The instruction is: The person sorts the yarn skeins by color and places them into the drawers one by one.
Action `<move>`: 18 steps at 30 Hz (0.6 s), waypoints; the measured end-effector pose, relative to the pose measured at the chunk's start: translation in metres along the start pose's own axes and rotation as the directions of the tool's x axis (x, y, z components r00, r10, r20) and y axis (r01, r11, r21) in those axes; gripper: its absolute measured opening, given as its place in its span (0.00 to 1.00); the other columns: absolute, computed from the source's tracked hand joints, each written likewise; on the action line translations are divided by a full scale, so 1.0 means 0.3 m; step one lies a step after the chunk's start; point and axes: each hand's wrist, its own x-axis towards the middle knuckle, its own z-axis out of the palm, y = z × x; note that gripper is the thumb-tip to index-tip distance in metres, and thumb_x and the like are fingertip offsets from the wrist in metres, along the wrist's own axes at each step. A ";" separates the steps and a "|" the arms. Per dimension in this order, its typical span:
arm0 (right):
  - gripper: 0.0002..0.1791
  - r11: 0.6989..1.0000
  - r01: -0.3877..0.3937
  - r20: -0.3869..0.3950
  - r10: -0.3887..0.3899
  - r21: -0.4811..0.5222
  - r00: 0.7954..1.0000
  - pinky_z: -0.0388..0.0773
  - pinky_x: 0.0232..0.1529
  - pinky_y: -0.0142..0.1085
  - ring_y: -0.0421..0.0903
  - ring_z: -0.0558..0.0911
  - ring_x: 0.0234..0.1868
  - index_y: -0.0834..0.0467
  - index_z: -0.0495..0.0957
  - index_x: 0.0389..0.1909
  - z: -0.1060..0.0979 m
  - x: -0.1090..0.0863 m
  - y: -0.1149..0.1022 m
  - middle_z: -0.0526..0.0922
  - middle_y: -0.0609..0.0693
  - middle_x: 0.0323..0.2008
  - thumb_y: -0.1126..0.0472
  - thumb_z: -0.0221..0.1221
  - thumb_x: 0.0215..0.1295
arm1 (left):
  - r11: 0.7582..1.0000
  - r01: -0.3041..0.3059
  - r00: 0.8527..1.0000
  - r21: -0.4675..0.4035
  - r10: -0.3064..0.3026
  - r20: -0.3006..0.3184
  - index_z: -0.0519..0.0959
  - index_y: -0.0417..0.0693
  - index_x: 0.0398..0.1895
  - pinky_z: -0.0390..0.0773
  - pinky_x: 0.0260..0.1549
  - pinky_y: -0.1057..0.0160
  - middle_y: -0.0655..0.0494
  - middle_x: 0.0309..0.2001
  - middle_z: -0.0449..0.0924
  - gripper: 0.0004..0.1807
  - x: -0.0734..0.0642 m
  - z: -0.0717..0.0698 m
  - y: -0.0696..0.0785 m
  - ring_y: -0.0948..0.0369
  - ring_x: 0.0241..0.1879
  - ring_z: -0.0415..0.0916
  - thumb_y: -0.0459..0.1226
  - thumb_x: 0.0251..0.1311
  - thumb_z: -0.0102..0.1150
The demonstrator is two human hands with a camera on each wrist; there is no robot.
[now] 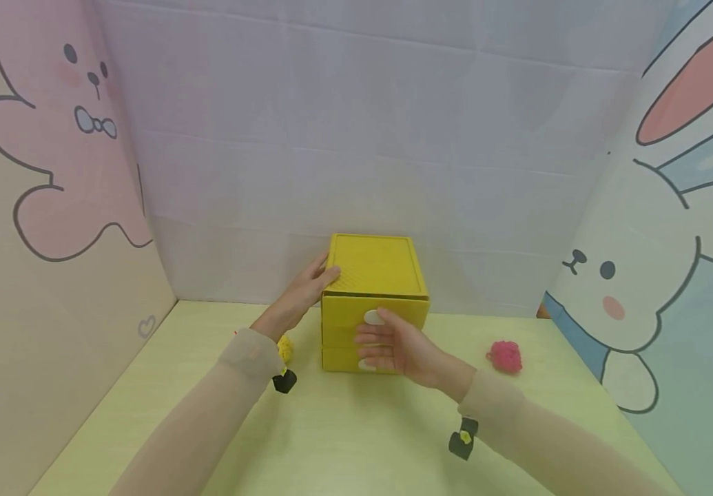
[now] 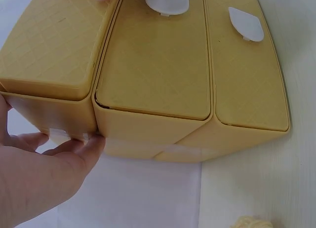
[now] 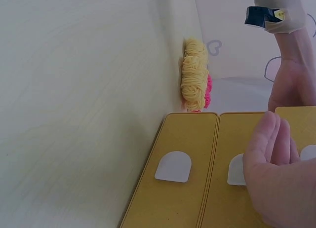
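A yellow box with stacked drawers (image 1: 375, 265) stands against the back wall, with white tabs (image 2: 246, 24) on its drawer fronts. The topmost drawer front (image 2: 49, 45) sticks out slightly from the casing in the left wrist view. My left hand (image 1: 299, 293) rests on the box's left side, thumb at the top edge and fingers along the side wall. In front of the drawers is my right hand (image 1: 408, 348), its fingers extended and close together, holding nothing. It overlaps the tabs in the head view and partly covers the middle tab (image 3: 236, 170) in the right wrist view.
Yellow yarn (image 3: 194, 75) lies on the table left of the box, partly behind my left wrist, with pink yarn (image 3: 208, 91) behind it. To the right of the box sits a pink yarn bundle (image 1: 506, 357). Cartoon-printed cloth walls enclose the table (image 1: 331, 441) on three sides.
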 end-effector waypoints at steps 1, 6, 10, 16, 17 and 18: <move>0.44 1.000 0.003 0.000 -0.003 -0.006 1.000 0.80 0.66 0.45 0.56 0.83 0.61 0.71 0.65 0.76 -0.002 0.003 0.000 0.71 0.67 0.74 0.34 0.42 0.84 | 1.000 0.000 1.000 0.001 0.000 -0.002 0.40 0.62 0.89 0.56 0.78 0.35 0.44 0.86 0.44 0.42 0.000 0.000 0.000 0.41 0.83 0.49 0.55 0.82 0.48; 0.43 0.999 0.024 -0.008 -0.024 -0.021 1.000 0.81 0.65 0.42 0.66 0.73 0.72 0.71 0.64 0.77 -0.010 0.019 0.000 0.71 0.67 0.74 0.35 0.41 0.85 | 1.000 -0.002 1.000 -0.001 0.002 0.000 0.41 0.63 0.89 0.58 0.77 0.35 0.45 0.86 0.46 0.42 0.000 0.000 -0.001 0.42 0.82 0.51 0.56 0.82 0.48; 0.42 0.999 0.033 -0.013 -0.033 -0.021 0.999 0.80 0.67 0.43 0.68 0.71 0.74 0.70 0.64 0.77 -0.012 0.029 -0.002 0.70 0.67 0.75 0.37 0.40 0.85 | 1.000 0.001 1.000 0.002 -0.001 0.001 0.41 0.63 0.89 0.58 0.77 0.36 0.46 0.86 0.46 0.43 -0.001 -0.002 0.000 0.42 0.82 0.52 0.57 0.82 0.49; 0.42 0.999 0.041 -0.026 -0.041 0.003 0.999 0.80 0.66 0.43 0.66 0.72 0.74 0.71 0.64 0.76 -0.010 0.038 -0.005 0.71 0.67 0.74 0.37 0.41 0.86 | 1.000 -0.001 1.000 -0.002 0.001 0.014 0.39 0.61 0.89 0.57 0.77 0.35 0.44 0.86 0.44 0.44 -0.001 -0.005 0.000 0.42 0.83 0.50 0.56 0.82 0.48; 0.42 0.999 0.041 -0.032 -0.041 0.011 0.999 0.81 0.65 0.43 0.66 0.72 0.73 0.71 0.65 0.76 -0.009 0.040 -0.005 0.72 0.67 0.74 0.37 0.41 0.85 | 1.000 0.001 1.000 -0.004 -0.001 0.013 0.39 0.61 0.89 0.57 0.77 0.35 0.44 0.86 0.44 0.44 -0.001 -0.005 0.000 0.42 0.83 0.49 0.57 0.82 0.48; 0.42 0.999 0.041 -0.036 -0.040 0.016 0.999 0.81 0.65 0.43 0.66 0.73 0.73 0.71 0.65 0.76 -0.009 0.041 -0.006 0.72 0.67 0.73 0.37 0.42 0.85 | 1.000 0.002 1.000 -0.005 -0.002 0.012 0.39 0.61 0.89 0.56 0.78 0.35 0.44 0.86 0.43 0.44 -0.001 -0.006 0.001 0.42 0.83 0.49 0.57 0.81 0.48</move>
